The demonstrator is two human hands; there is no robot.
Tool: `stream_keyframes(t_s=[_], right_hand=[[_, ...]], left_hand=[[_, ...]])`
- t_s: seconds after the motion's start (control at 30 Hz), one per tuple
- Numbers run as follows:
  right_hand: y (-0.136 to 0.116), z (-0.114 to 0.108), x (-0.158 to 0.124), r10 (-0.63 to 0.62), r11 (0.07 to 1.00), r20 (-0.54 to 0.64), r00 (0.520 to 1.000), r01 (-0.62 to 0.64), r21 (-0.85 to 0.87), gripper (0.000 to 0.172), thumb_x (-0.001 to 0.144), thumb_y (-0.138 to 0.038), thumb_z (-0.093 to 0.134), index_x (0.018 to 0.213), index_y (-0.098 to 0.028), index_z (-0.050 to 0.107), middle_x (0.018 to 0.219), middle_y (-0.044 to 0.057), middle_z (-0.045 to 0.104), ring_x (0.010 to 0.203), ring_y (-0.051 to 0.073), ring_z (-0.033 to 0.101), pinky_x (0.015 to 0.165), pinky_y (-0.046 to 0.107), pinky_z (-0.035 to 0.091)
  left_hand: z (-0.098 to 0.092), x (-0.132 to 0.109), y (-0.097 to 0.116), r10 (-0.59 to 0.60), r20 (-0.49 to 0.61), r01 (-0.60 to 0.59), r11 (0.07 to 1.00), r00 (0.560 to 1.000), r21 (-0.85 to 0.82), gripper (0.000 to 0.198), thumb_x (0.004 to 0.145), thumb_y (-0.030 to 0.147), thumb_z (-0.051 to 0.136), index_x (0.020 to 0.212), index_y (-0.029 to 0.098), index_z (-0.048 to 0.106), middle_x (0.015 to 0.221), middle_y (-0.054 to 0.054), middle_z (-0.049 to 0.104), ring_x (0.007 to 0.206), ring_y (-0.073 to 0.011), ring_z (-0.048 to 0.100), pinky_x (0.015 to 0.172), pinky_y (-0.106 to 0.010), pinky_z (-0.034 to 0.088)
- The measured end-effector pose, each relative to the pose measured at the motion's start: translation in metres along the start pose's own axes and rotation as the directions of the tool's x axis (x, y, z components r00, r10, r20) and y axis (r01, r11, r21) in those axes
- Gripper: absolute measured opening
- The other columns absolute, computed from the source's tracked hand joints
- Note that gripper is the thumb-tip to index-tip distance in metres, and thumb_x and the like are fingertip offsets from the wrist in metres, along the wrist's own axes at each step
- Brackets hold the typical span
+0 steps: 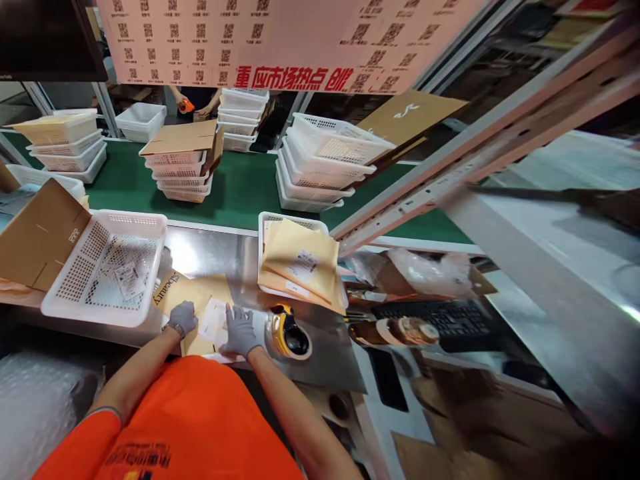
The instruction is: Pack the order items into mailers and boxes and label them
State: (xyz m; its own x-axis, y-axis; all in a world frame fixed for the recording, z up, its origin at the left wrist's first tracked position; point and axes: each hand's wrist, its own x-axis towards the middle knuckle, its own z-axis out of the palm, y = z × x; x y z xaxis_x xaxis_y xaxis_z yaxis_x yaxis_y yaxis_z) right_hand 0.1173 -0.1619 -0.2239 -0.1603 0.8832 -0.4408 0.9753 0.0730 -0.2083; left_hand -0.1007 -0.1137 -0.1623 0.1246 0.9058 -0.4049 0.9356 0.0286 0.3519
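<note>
A tan padded envelope (200, 343) lies on the metal table in front of me, with a white label sheet (214, 323) on it. Grey-gloved, my left hand (183, 318) has its fingers curled at the left side of the envelope. My right hand (241, 330), also gloved, presses down with spread fingers at the label sheet's right edge. Beneath and beyond sits another tan piece printed with "beauty" (167, 288). Just right of my right hand stands a yellow and black tape dispenser (284, 330) with a roll of tape.
A white basket (103, 313) holding a small labelled bag is at left. Another basket (265, 220) carries stacked tan envelopes (305, 257). Basket stacks (320, 170) stand on the green conveyor (245, 193). Right lie a brown bottle (385, 331), a keyboard (457, 319) and a phone (387, 380).
</note>
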Motion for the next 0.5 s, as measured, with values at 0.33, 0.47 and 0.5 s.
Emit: stream_keyframes(t_s=[0.33,0.47,0.5], right_hand=[[-0.001,-0.009,-0.007,-0.007,1.000,-0.020,1.000,0.007,-0.007,0.151,0.052,-0.040,0.091,0.178,0.000,0.019,0.167,0.041,0.044,0.152,0.054,0.044,0.134,0.067,0.018],[0.005,-0.013,-0.014,-0.059,0.998,-0.063,0.996,0.061,0.021,0.146,0.055,-0.047,0.087,0.175,0.005,0.022,0.161,0.038,0.050,0.146,0.051,0.049,0.134,0.062,0.023],[0.005,-0.013,-0.016,-0.077,0.996,-0.078,0.994,0.080,0.035,0.147,0.055,-0.049,0.087,0.174,0.007,0.023,0.159,0.038,0.050,0.144,0.051,0.050,0.133,0.061,0.027]], left_hand=[[0.007,-0.007,0.007,-0.008,-0.083,-0.005,0.989,0.996,-0.151,0.027,0.091,0.019,0.074,0.117,0.013,0.074,0.116,-0.015,0.074,0.110,-0.0304,0.074,0.093,-0.033,0.053],[0.011,-0.006,0.013,-0.025,-0.059,0.005,0.950,0.998,-0.311,0.047,0.090,0.030,0.082,0.133,0.014,0.070,0.132,-0.016,0.074,0.117,-0.0294,0.073,0.095,-0.031,0.053],[0.011,-0.006,0.015,-0.034,-0.043,0.017,0.935,0.999,-0.353,0.048,0.088,0.030,0.084,0.132,0.014,0.070,0.131,-0.016,0.075,0.114,-0.0289,0.074,0.093,-0.031,0.053]])
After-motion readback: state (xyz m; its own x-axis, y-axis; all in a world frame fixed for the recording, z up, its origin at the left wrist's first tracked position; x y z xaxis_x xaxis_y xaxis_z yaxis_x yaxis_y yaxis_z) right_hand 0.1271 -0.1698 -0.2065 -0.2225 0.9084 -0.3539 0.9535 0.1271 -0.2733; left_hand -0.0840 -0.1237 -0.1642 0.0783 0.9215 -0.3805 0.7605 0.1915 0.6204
